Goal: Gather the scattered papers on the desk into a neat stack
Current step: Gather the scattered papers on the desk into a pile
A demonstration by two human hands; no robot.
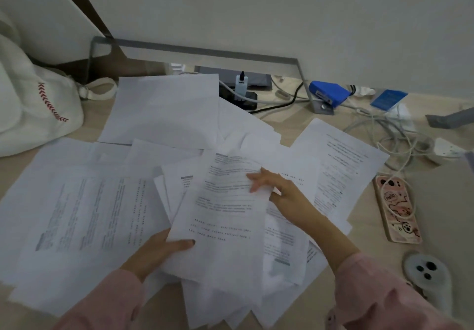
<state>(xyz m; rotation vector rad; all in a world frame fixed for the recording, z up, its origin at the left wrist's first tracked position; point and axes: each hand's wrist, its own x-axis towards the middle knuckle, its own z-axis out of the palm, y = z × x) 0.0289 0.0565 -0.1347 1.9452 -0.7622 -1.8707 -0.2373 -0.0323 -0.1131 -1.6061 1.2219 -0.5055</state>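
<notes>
Nearest to view: a pink left sleeve (102,301) and pink right sleeve (379,291) reach in from the bottom edge toward the middle of the desk (436,227).
Left hand (159,250): it grips the lower left corner of a loose bundle (230,273) of sheets, thumb on top and fingers hidden beneath.
Right hand (277,188): its fingers lie over the right edge of the top sheet (223,209) with the thumb tucked at the edge. It looks like a light pinch, though I cannot see under the paper.
Where the papers are: the bundle sits at centre, partly lifted off the desk and fanned out crookedly at its lower end.
Done so far: I would say only a start. Several sheets overlap in the bundle, but their edges do not line up.
Left to collect: a wide printed sheet (77,214) lies flat to the left, blank sheets (164,109) lie at the back, and a printed page (341,165) lies to the right, reaching toward the cables (400,134).
Left to finish: once everything is in, the pile would need squaring up, since nothing here counts as neat yet.
Things nearby: a phone (396,209) in a pink case lies just right of the papers, and a white bag (38,103) touches the far left sheets.
My estimate: well under halfway.
</notes>
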